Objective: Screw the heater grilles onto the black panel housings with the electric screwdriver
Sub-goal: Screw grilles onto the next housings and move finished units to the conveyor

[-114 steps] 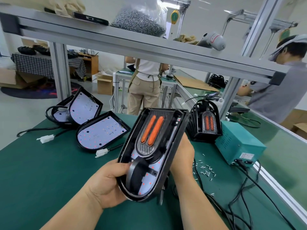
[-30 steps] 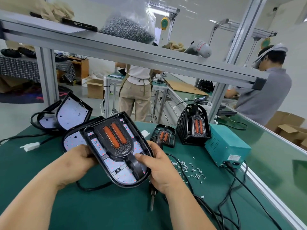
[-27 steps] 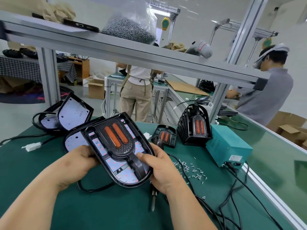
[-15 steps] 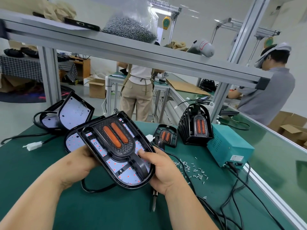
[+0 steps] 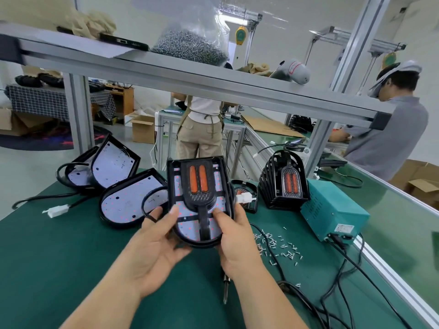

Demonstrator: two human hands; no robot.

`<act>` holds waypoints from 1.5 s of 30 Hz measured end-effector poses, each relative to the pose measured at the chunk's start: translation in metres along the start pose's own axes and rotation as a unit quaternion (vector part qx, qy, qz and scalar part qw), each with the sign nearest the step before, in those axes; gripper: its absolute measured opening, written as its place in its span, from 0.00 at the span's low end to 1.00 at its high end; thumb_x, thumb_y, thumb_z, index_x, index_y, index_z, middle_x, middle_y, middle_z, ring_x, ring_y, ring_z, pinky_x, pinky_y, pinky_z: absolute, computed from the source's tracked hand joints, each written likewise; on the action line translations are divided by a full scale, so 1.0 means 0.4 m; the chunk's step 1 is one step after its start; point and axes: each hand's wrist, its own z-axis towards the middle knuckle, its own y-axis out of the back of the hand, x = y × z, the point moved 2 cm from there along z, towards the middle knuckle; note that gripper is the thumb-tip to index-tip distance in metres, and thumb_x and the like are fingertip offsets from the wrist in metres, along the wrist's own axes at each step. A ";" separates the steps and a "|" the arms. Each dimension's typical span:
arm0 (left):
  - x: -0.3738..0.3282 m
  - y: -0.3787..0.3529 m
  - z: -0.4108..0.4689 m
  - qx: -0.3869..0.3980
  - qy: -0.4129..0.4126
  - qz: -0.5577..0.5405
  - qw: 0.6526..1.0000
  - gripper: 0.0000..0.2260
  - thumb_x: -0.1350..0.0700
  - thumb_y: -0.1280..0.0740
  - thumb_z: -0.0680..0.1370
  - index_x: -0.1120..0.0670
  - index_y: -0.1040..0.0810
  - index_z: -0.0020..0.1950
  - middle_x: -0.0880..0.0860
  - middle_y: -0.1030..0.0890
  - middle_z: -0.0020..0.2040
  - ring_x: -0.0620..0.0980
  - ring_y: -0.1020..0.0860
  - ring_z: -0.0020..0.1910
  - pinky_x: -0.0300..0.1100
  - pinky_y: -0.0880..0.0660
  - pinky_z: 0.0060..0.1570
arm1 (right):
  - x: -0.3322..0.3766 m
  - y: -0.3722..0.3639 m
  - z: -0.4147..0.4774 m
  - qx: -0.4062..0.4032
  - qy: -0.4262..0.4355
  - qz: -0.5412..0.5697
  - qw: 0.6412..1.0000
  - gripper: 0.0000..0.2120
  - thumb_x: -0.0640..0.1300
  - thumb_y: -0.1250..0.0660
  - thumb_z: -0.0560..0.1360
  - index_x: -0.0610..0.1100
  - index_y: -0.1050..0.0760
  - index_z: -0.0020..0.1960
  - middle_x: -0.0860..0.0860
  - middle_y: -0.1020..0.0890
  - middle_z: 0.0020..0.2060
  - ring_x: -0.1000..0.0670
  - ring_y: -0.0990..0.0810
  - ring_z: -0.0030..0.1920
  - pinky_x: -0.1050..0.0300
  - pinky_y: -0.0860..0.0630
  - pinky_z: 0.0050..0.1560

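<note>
A black panel housing (image 5: pixel 219 176) with a white LED board and a heater grille (image 5: pixel 198 184) holding two orange elements is held tilted up over the green bench. My left hand (image 5: pixel 156 245) grips its lower left edge, thumb on the board. My right hand (image 5: pixel 235 236) grips the lower right edge, thumb beside the grille's stem. The electric screwdriver (image 5: pixel 225 290) lies on the mat under my right wrist, only its tip showing. Loose screws (image 5: pixel 278 245) are scattered to the right.
Two more panel housings (image 5: pixel 126 200) (image 5: pixel 111 165) with cables lie at the left. A stack of finished housings (image 5: pixel 285 181) and a teal power box (image 5: pixel 332 210) stand at the right, with black cables (image 5: pixel 342 276) trailing. An aluminium shelf beam (image 5: pixel 190 77) crosses overhead. Two people work behind.
The housing has turned from leaning left to pointing straight up and away. My left hand shifted from its left side to under its lower left corner.
</note>
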 end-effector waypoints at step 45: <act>-0.026 0.035 0.020 -0.126 -0.134 0.164 0.969 0.38 0.68 0.36 0.79 0.38 0.46 0.79 0.42 0.20 0.63 0.49 0.21 0.63 0.55 0.28 0.66 | -0.027 -0.027 -0.016 0.027 -0.065 -0.025 0.997 0.16 0.44 0.46 0.85 0.40 0.21 0.61 0.45 0.15 0.55 0.45 0.17 0.57 0.51 0.21 0.58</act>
